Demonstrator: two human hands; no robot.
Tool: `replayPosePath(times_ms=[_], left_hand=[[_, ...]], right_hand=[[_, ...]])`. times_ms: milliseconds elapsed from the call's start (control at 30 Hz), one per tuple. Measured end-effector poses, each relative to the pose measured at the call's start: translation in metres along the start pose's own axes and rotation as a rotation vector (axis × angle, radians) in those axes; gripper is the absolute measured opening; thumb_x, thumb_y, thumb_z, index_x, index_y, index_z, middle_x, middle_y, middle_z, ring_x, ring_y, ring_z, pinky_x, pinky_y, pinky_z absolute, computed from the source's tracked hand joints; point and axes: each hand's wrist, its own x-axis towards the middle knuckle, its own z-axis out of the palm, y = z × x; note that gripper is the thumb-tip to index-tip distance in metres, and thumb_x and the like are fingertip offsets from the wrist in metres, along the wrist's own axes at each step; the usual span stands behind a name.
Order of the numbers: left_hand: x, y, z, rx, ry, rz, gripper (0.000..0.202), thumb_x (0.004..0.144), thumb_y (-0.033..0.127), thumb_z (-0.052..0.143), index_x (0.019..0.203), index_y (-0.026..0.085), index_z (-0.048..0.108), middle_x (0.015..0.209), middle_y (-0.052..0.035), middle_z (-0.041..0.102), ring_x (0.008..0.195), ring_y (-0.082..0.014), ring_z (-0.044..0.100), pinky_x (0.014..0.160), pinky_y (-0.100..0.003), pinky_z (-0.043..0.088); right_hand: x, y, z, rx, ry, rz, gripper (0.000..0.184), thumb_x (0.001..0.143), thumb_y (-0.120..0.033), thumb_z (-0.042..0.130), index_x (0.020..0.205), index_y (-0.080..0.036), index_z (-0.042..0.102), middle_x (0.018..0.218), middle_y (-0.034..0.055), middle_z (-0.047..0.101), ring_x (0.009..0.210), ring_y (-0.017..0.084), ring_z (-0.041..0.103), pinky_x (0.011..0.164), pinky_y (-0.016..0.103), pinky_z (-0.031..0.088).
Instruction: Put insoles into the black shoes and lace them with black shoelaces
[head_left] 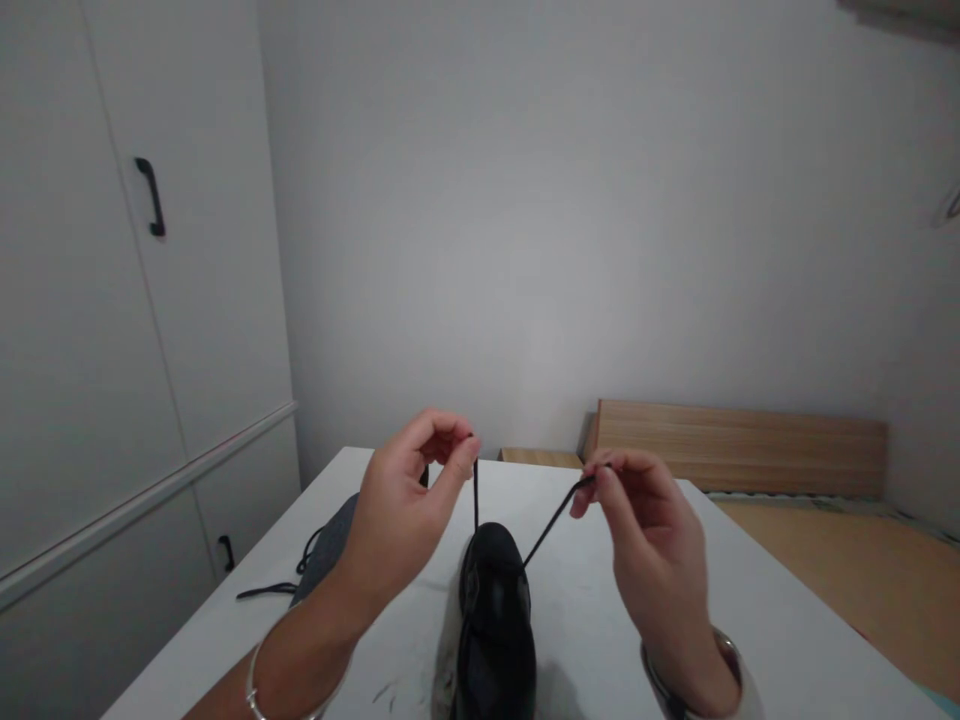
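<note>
A black shiny shoe (495, 620) stands on the white table (765, 620), toe pointing away from me. Two ends of its black shoelace (551, 520) run up from the shoe. My left hand (409, 505) pinches one end, which hangs almost straight down to the shoe. My right hand (645, 530) pinches the other end, which slants down left to the shoe. Both ends are held taut above the shoe. A bracelet sits on each wrist.
A grey item (326, 550) with a loose black lace (274, 588) lies on the table behind my left arm. White cupboard doors with black handles (151, 196) stand at left. A wooden bed frame (742, 445) lies beyond the table at right.
</note>
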Motion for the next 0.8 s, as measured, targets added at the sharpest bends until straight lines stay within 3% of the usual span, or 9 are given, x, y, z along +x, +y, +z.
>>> replayPosePath(times_ms=[133, 300, 533, 667, 800], left_hand=[[-0.005, 0.011, 0.008, -0.047, -0.101, -0.023, 0.011, 0.085, 0.027, 0.063, 0.083, 0.017, 0.064, 0.072, -0.0004, 0.066, 0.069, -0.0151, 0.064, 0.063, -0.023, 0.049], [-0.012, 0.008, 0.024, -0.19, -0.193, -0.067, 0.013, 0.086, 0.031, 0.063, 0.085, 0.018, 0.066, 0.08, -0.0026, 0.069, 0.075, -0.0158, 0.065, 0.068, -0.023, 0.053], [-0.012, 0.003, 0.021, -0.493, -0.365, -0.246, 0.018, 0.08, 0.029, 0.073, 0.091, 0.016, 0.07, 0.083, -0.0038, 0.071, 0.079, -0.016, 0.066, 0.077, -0.026, 0.055], [-0.008, -0.006, 0.018, -0.45, -0.301, -0.251, 0.017, 0.075, 0.026, 0.078, 0.088, 0.015, 0.074, 0.082, -0.0045, 0.071, 0.08, -0.0166, 0.064, 0.077, -0.026, 0.053], [0.0, -0.034, 0.003, -0.528, -0.132, -0.303, 0.022, 0.078, 0.034, 0.078, 0.085, 0.013, 0.073, 0.073, -0.0043, 0.069, 0.074, -0.0143, 0.063, 0.076, -0.024, 0.052]], right_hand=[[0.0, -0.019, 0.004, 0.051, -0.102, -0.059, 0.003, 0.092, -0.025, 0.061, 0.093, -0.022, 0.062, 0.085, 0.0006, 0.063, 0.068, 0.012, 0.06, 0.065, 0.026, 0.05], [-0.006, -0.014, 0.018, 0.047, -0.201, -0.101, 0.003, 0.091, -0.023, 0.062, 0.09, -0.023, 0.065, 0.103, 0.0053, 0.062, 0.102, 0.02, 0.058, 0.087, 0.034, 0.049], [-0.008, -0.011, 0.019, 0.093, -0.208, -0.06, 0.007, 0.088, -0.017, 0.064, 0.086, -0.023, 0.067, 0.085, 0.0015, 0.065, 0.082, 0.016, 0.061, 0.071, 0.027, 0.05], [-0.007, -0.006, 0.013, -0.02, -0.112, -0.035, 0.004, 0.085, -0.02, 0.068, 0.082, -0.022, 0.068, 0.077, -0.0001, 0.065, 0.075, 0.015, 0.06, 0.068, 0.025, 0.048], [-0.002, 0.018, -0.012, 0.077, 0.033, 0.142, 0.013, 0.084, -0.032, 0.071, 0.089, -0.021, 0.066, 0.076, 0.0008, 0.067, 0.075, 0.015, 0.062, 0.07, 0.027, 0.05]])
